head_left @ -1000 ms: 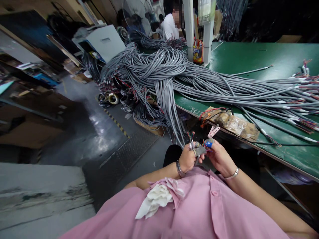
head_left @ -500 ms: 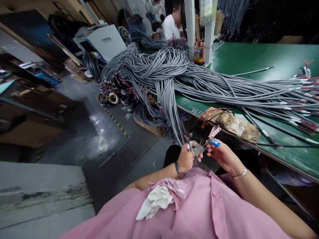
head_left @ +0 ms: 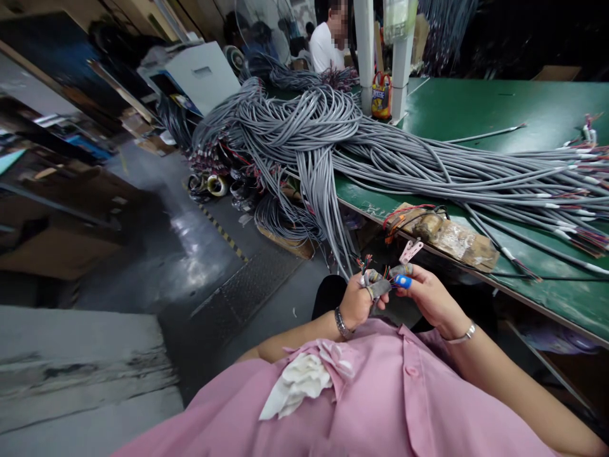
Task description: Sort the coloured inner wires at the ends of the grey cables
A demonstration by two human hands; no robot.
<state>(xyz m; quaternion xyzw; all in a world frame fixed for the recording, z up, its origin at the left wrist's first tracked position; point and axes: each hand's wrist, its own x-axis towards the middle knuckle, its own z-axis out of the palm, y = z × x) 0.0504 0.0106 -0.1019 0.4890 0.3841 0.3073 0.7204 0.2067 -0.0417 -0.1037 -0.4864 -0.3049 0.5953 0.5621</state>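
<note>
Below the table edge, my left hand [head_left: 364, 297] is closed around the end of a grey cable, with thin coloured wires showing between the fingers. Grey coverings wrap some of its fingertips. My right hand [head_left: 425, 293] pinches at the same coloured wires [head_left: 387, 273], its fingertips almost touching the left ones. One right finger has a blue wrap [head_left: 403, 281]. A pink clip [head_left: 410, 252] is just above the right hand at the table edge. From the bench, a bundle of grey cables [head_left: 321, 190] hangs down toward my left hand.
Long grey cables [head_left: 428, 165] with stripped ends lie over the green table [head_left: 480, 108]. A taped block [head_left: 442, 238] sits at its near edge. Posts and a small colourful bag [head_left: 381, 96] stand farther back. A person in white [head_left: 326, 47] is beyond.
My right hand has closed in on the left one, its fingers now drawn together at the wires. The left hand has hardly moved.
</note>
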